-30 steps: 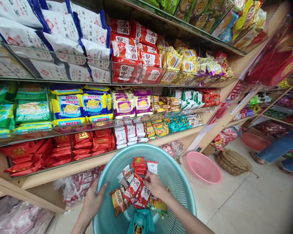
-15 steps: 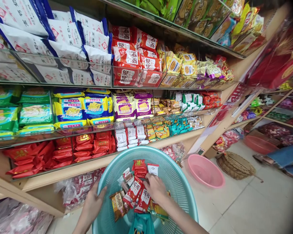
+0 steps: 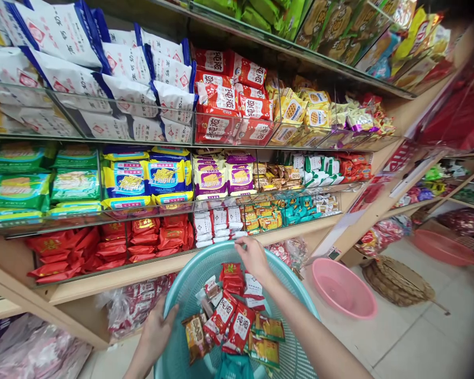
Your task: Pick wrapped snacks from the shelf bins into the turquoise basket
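Observation:
A teal plastic basket (image 3: 300,305) holds several small packets: red ones (image 3: 240,327), a brown one (image 3: 196,336), a white one (image 3: 253,287), yellow-green ones (image 3: 265,350) and a teal one (image 3: 234,367). My left hand (image 3: 158,329) grips the basket's left rim, thumb over the inside. Above the far rim is my right hand (image 3: 253,258), its fingers bent toward the white packets (image 3: 217,223) on the lowest shelf; whether anything is between the fingertips is too small to tell.
Glass-fronted shelves (image 3: 142,210) of wrapped snacks rise ahead. Red packets (image 3: 158,237) lie left of the white ones. A pink basin (image 3: 343,289) and a woven basket (image 3: 397,281) stand on the floor at right. Plastic bags (image 3: 27,347) lie at lower left.
My right hand has moved up from the packets in the basket to its far rim. The white packet stays inside. The view has shifted slightly, with the shelves now further right.

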### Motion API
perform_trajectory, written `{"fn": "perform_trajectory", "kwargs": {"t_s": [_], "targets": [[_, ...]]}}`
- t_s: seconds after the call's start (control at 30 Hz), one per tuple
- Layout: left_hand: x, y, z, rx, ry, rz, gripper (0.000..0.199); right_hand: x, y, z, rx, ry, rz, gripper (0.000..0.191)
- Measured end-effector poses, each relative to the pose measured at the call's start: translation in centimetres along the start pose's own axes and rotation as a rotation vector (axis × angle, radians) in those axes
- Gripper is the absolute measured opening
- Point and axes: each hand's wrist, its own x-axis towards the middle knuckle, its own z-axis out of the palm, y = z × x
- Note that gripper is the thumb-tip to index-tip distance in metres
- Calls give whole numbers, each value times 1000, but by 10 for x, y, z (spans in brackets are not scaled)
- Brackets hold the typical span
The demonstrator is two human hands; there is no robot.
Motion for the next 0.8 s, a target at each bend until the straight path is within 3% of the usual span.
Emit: {"fn": "perform_trajectory", "kwargs": {"t_s": [0.13,0.37,0.6,0.8], "targets": [[-1,2,0,5,-26,-26,56,38,-18,20,89,29,-45,17],[-4,12,-2,-15,-51,-39,58,90,-33,45,219,42,29,17],[-4,11,-2,-8,-9,-52,51,109,-31,61,396,28,97,17],[-4,10,-2,-29,-17,-45,50,112,-30,63,461,16,84,13]]}}
